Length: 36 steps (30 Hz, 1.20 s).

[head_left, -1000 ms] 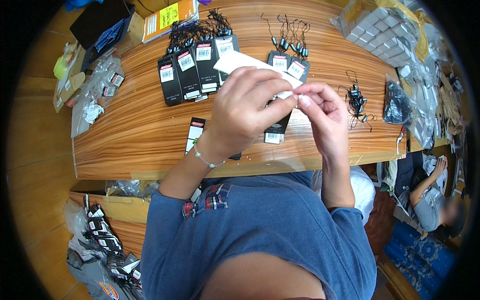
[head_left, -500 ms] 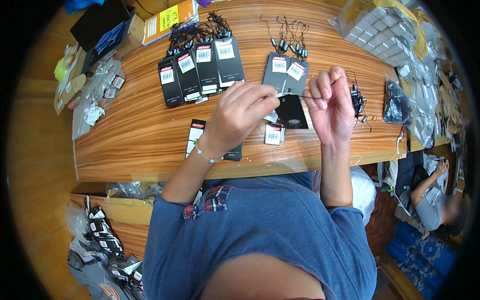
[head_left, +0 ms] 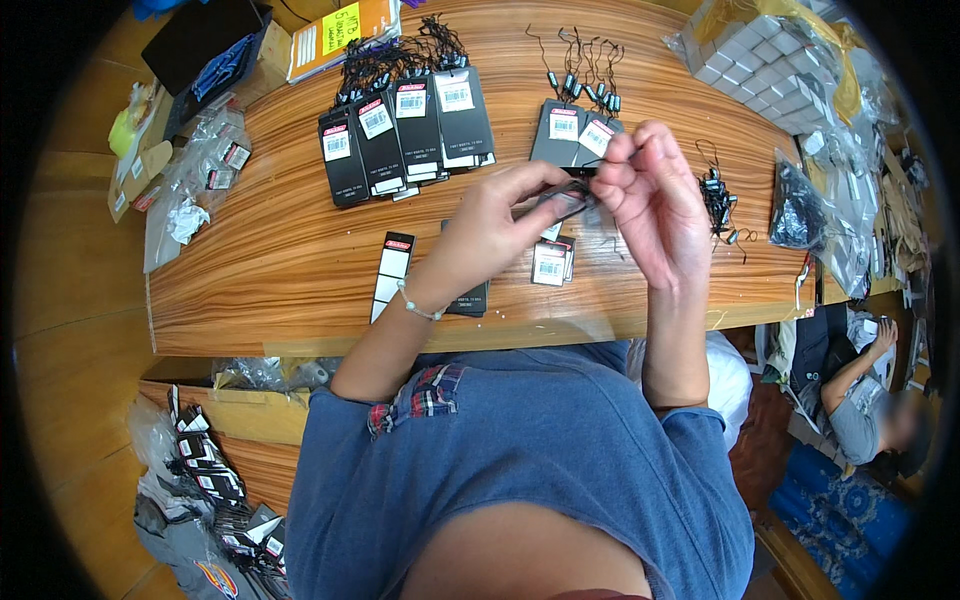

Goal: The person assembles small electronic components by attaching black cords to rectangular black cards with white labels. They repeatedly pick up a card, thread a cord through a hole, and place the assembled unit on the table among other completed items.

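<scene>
My left hand, with a beaded bracelet at its wrist, pinches a dark hang tag that is smeared by motion and tilted. Close beside it, my right hand is closed at the fingertips on a thin black string, partly hidden by the fingers. Beyond both hands lie grey strung hang tags with white labels, their cords stretched toward the back. Under the hands are small white-labelled tags. By my left forearm lie a tall black-and-white card and a partly covered dark tag stack.
Strung dark tags stand in rows at the back left. Loose black strings lie right of my hand, near a bag of black strings. Small white boxes fill the back right corner. Another person is at the far right.
The dark tag has risen from below the hands and turned into my left fingers. My right fingertips have moved closer to the left hand, and the taut string between them has slackened.
</scene>
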Tool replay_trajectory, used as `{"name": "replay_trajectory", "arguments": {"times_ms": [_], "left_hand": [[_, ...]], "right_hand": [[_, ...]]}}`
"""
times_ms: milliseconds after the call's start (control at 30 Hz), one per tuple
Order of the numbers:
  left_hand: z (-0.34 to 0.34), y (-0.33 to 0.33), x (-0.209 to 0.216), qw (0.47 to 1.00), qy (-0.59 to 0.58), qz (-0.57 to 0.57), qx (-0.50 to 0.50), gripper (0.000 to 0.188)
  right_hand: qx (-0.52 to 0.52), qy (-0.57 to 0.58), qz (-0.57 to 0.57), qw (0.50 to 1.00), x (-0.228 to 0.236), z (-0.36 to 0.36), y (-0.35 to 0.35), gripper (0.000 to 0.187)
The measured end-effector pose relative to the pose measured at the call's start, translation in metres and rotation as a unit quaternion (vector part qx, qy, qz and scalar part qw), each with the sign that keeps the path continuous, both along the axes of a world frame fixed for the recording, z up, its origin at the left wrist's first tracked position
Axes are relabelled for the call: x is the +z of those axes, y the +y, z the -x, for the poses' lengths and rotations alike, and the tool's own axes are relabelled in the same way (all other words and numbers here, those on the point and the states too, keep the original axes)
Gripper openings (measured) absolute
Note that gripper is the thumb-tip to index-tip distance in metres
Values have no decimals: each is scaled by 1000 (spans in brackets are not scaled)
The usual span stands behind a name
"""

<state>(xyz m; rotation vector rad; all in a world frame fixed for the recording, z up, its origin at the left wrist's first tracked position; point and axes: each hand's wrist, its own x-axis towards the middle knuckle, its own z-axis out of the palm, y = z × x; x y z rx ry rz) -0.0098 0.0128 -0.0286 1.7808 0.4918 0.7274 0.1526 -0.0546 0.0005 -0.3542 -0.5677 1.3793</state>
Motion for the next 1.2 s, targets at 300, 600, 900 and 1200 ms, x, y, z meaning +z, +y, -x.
{"name": "replay_trajectory", "arguments": {"times_ms": [300, 600, 900, 1200], "left_hand": [[1, -1, 6, 997, -60, 33, 26, 12], [4, -2, 10, 997, -25, -54, 41, 20], [10, 1, 32, 977, -42, -178, 110, 18], [12, 1, 32, 981, -35, -172, 76, 15]], "right_hand": [[-87, -4, -27, 996, 6, -12, -7, 14], [-115, -146, -48, 981, 11, -6, -17, 16], [-102, -403, 61, 908, 19, 12, -21, 10], [-85, -432, 66, 895, 15, 14, -20, 15]]}}
